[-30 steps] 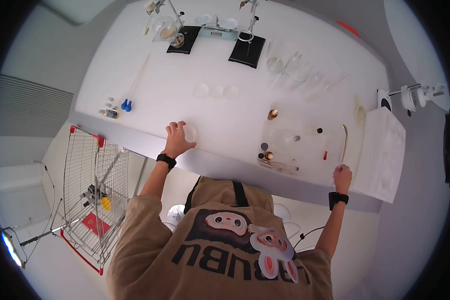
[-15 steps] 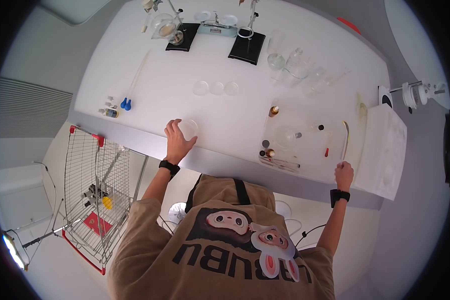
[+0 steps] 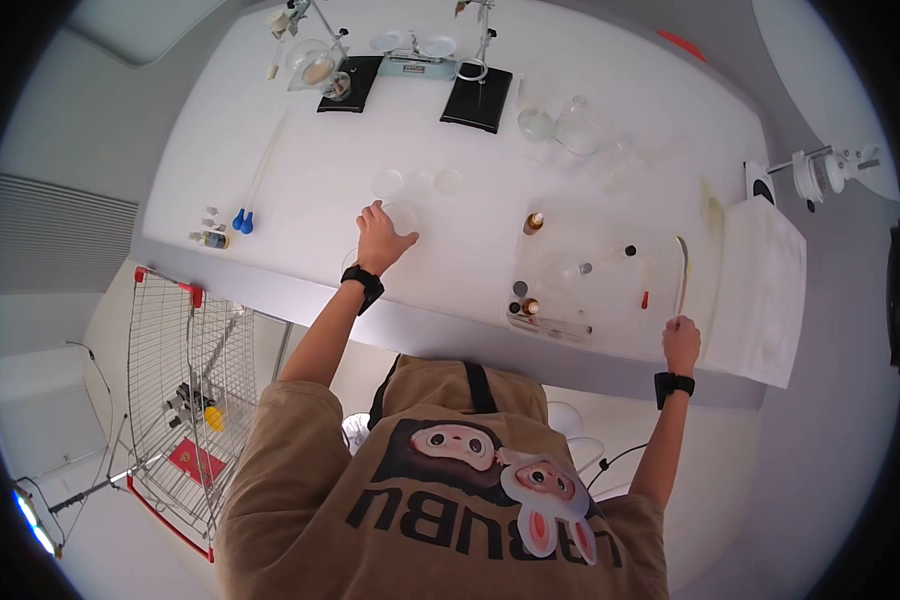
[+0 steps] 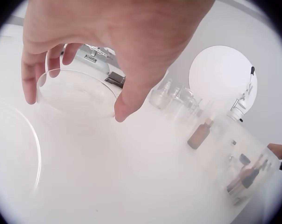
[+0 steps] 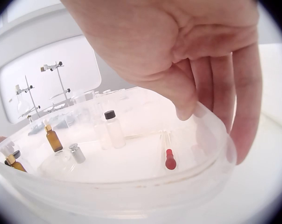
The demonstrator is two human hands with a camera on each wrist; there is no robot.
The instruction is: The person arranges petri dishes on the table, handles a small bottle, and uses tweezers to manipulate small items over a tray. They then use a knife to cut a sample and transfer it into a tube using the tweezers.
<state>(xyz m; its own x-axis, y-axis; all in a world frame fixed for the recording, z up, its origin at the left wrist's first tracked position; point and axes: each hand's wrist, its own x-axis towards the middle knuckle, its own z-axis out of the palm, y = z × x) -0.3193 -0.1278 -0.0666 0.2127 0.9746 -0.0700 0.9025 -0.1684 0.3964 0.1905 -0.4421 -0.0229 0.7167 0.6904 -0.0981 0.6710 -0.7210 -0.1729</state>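
Currently the left hand (image 3: 381,243) curls its fingers and thumb around a clear round dish (image 4: 78,93), near another clear dish (image 4: 13,149) on the desk (image 3: 305,215), while the right hand (image 3: 681,345) pinches the rim of a translucent tray (image 5: 131,193) holding brown bottles (image 5: 53,141).

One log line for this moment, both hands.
left hand: holds clear dish | right hand: grips translucent tray | second dish: on table
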